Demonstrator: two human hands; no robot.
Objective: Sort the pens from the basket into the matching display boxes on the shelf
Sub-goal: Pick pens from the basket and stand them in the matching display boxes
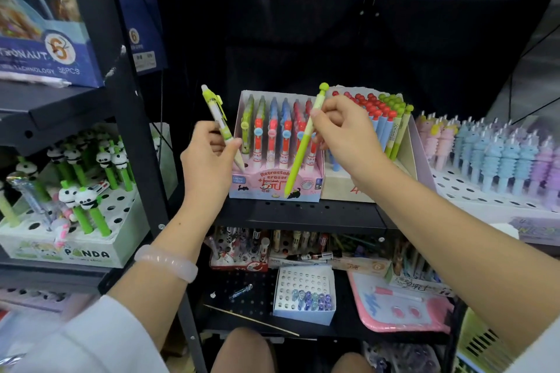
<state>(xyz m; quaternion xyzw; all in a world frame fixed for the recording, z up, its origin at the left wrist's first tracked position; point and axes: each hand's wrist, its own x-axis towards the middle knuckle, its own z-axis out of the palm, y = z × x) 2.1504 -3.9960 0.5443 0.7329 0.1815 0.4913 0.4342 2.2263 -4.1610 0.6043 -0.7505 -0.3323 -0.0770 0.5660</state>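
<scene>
On the black shelf (303,215), a pink display box (274,188) stood packed with upright red, blue and green pens, touching a beige box (336,188) of ball-topped pens. Before them the left hand (209,157) gripped a green-and-white clip pen (216,112), while the right hand (345,127) pinched a slim lime pen (304,142) with a ball top, tilted tip-down.

Two hands, the left hand (209,157) and right hand (345,130), hold one pen each: clip pen (218,119), ball-top pen (306,136). Perhaps four display boxes (274,188) on this level.
</scene>
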